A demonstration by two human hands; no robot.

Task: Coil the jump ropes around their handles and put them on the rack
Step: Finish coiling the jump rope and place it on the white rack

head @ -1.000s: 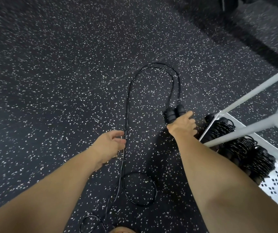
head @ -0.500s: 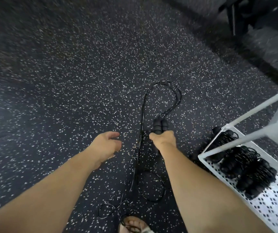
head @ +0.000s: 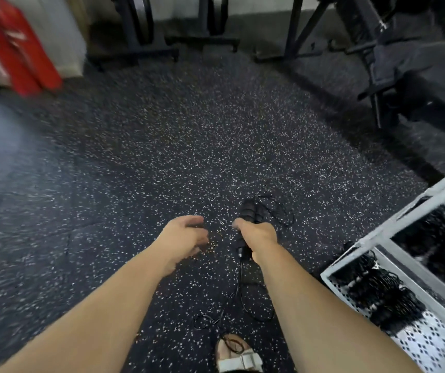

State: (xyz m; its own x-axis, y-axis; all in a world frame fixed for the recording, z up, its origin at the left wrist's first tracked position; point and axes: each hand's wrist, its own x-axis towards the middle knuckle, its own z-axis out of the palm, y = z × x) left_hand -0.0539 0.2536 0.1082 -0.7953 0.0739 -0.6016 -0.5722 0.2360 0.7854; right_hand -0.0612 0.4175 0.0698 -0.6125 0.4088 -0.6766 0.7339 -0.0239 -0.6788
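Note:
My right hand (head: 259,238) grips the two black jump rope handles (head: 251,211) together, lifted above the speckled floor. The thin black rope (head: 242,297) hangs from the handles and trails in loops on the floor down to my foot. My left hand (head: 183,238) hovers just left of the handles with fingers loosely curled, holding nothing. A white perforated rack (head: 431,343) stands at the lower right, with several coiled black jump ropes (head: 377,294) lying on its shelves.
My sandalled foot (head: 238,356) stands at the bottom with rope looped over it. Black gym machines (head: 393,63) and frames line the back and right. A red pad (head: 14,55) leans at the far left. Speckled rubber floor (head: 162,157) spreads ahead.
My right hand lifted the handles off the floor and drew them toward me, gathering the long rope loop. The view tilted up. My left hand let the rope go and drifted toward the handles.

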